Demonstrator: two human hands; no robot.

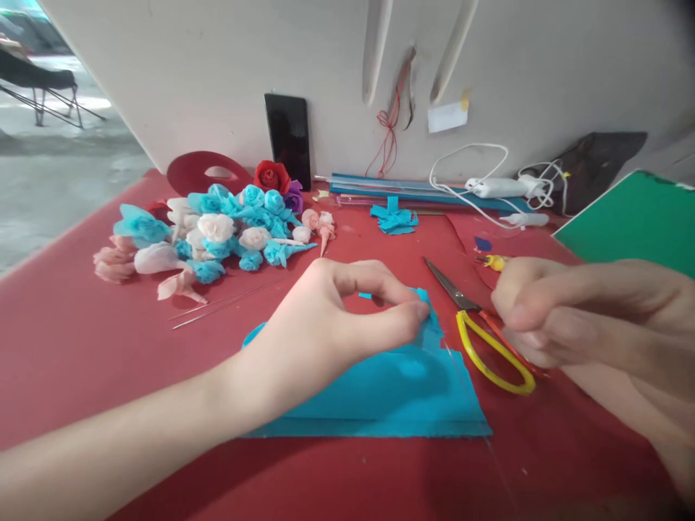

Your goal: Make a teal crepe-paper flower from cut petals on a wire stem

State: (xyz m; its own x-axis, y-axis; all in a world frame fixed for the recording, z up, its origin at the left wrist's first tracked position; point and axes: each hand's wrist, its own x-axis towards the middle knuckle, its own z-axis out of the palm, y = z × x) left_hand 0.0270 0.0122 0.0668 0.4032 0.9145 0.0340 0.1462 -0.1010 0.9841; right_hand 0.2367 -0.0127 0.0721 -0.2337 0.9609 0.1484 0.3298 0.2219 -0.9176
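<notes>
My left hand (347, 311) is closed in a pinch, thumb against forefinger, on a small blue crepe-paper piece (431, 318). Below that hand lies a folded blue crepe-paper sheet (391, 398). A thin clear thread (461, 373) runs from near my left fingertips down past the sheet's right edge. My right hand (575, 318) is raised at the right, fingers pressed together; whatever they hold is hidden. Between the hands rest scissors (491, 362) with one yellow and one red handle, blades pointing away and partly covered by my right hand.
Rolled crepe-paper flowers (217, 228) in blue, white and pink are heaped at the left. Thin wires (217, 304) lie before them. A phone (287, 141) leans on the wall. Blue scraps (394, 217), a white cable (467, 192) and a green board (635, 217) sit farther back.
</notes>
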